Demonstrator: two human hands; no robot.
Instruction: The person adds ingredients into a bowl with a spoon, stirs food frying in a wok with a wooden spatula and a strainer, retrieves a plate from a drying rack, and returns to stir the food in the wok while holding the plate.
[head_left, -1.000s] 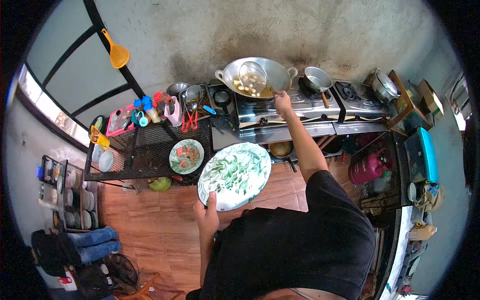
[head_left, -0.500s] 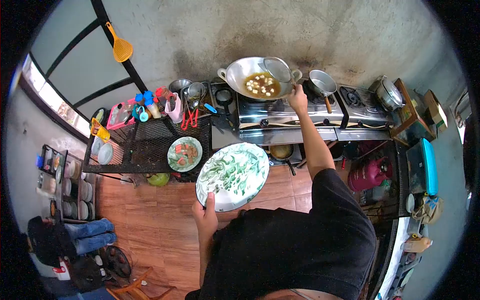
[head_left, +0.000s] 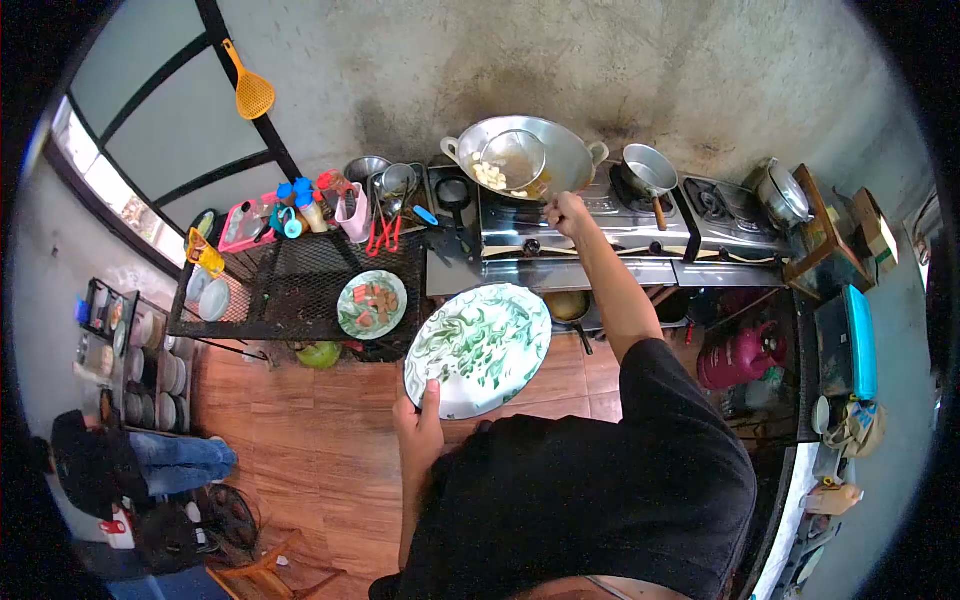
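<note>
My left hand (head_left: 420, 428) grips the near left rim of a white plate with green swirls (head_left: 478, 350), thumb on top. The plate is bare and held in front of the stove. My right hand (head_left: 568, 214) is closed around the handle of a round wire strainer (head_left: 516, 158). Its mesh head is inside a wide metal wok (head_left: 574, 148) on the burner. White cubes (head_left: 489, 176) lie in the wok at the left of the strainer, partly against its rim. Brownish oil shows below and right of the mesh.
Left of the stove, a black mesh rack (head_left: 300, 280) bears a plate (head_left: 345, 312) of pinkish-brown pieces, bottles and a pink cup (head_left: 352, 214). A saucepan (head_left: 649, 168) sits on the burner to the right. A person in jeans (head_left: 180, 462) stands at the far left.
My right hand and the strainer have moved left and lower into the wok. The white cubes, spread out before, are bunched at the left. The plate has shifted slightly right.
</note>
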